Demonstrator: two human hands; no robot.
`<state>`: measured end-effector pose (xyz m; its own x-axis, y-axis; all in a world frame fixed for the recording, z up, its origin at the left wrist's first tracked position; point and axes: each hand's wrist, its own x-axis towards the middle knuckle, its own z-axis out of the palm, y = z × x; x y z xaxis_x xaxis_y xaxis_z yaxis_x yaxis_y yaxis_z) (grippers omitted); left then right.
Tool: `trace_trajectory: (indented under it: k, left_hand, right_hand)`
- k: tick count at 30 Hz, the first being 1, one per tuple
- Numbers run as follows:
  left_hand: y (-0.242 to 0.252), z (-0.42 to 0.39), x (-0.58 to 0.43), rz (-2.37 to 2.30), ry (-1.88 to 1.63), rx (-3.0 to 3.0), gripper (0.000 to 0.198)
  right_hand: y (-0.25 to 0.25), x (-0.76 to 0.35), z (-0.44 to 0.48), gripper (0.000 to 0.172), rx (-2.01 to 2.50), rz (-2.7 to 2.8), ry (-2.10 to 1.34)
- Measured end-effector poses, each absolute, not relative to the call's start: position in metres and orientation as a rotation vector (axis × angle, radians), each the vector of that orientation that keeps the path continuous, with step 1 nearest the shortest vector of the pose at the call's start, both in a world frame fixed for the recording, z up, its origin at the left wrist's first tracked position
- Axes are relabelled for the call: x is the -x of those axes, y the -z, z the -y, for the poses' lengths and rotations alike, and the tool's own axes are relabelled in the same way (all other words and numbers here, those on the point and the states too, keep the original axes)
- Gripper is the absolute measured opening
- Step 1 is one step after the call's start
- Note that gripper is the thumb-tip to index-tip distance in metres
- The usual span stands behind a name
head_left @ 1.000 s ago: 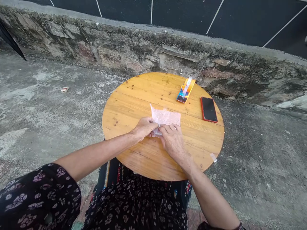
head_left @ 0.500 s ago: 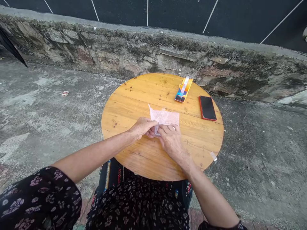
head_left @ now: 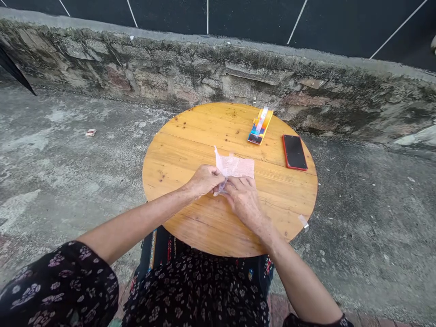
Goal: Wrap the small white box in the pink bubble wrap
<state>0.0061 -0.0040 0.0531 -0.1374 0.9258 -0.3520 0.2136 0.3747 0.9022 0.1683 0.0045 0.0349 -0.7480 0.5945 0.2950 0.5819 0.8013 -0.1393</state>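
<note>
Here we are, mid-table (head_left: 173, 154): our left hand (head_left: 206, 180) pinches the pink sheet (head_left: 240, 167) at its near left; our right hand (head_left: 244, 196) covers its near edge, grip hidden from us.

Sheet (head_left: 243, 167), one. Pale pink, thin, faintly translucent, creased. Far right part spread fairly flat; far left corner drawn up to a point; near edge bunched beneath both hands' fingers (head_left: 241, 181), apparently folded, though largely covered. Location: near the middle of the round wooden surface (head_left: 190, 150).
</note>
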Motion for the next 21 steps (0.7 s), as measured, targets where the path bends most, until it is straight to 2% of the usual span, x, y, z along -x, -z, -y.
trace_trajectory:
  k: [4, 10, 15, 21]
  left_hand:
    - [-0.055, 0.003, -0.005, -1.596, -0.826, -1.075, 0.012]
    - [-0.056, 0.003, 0.002, -1.536, -0.755, -1.153, 0.019]
    - [-0.049, 0.007, 0.004, -1.535, -0.757, -1.464, 0.016]
    - [-0.047, 0.012, -0.002, -1.702, -0.684, -1.786, 0.010]
  right_hand:
    - [-0.033, -0.172, -0.005, 0.027, 0.896, 2.620, -0.121]
    - [-0.030, -0.178, -0.006, 0.025, 0.889, 2.574, -0.162]
    - [-0.031, -0.187, -0.009, 0.030, 0.780, 2.556, -0.298]
    - [-0.038, -0.195, -0.009, 0.023, 0.860, 2.371, -0.308]
